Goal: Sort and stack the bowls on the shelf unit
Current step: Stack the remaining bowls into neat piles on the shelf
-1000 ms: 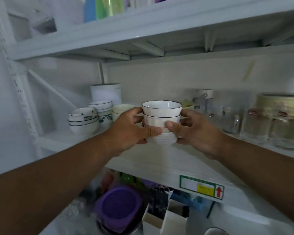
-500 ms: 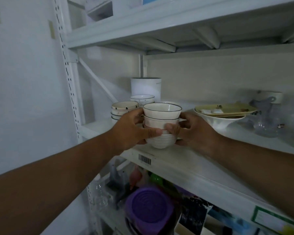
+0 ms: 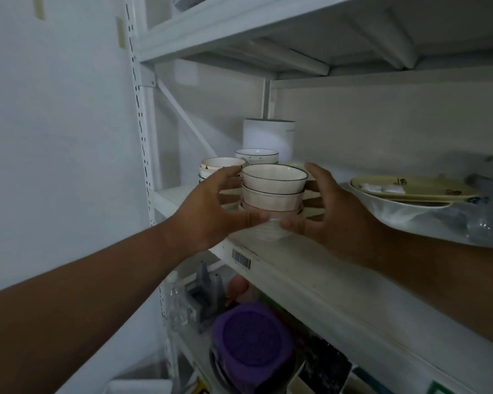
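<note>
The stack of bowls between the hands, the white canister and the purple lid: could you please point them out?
stack of bowls [image 3: 273, 191], head view, side of second bowl.
white canister [image 3: 268, 135], head view, front wall.
purple lid [image 3: 252, 336], head view, top.
</note>
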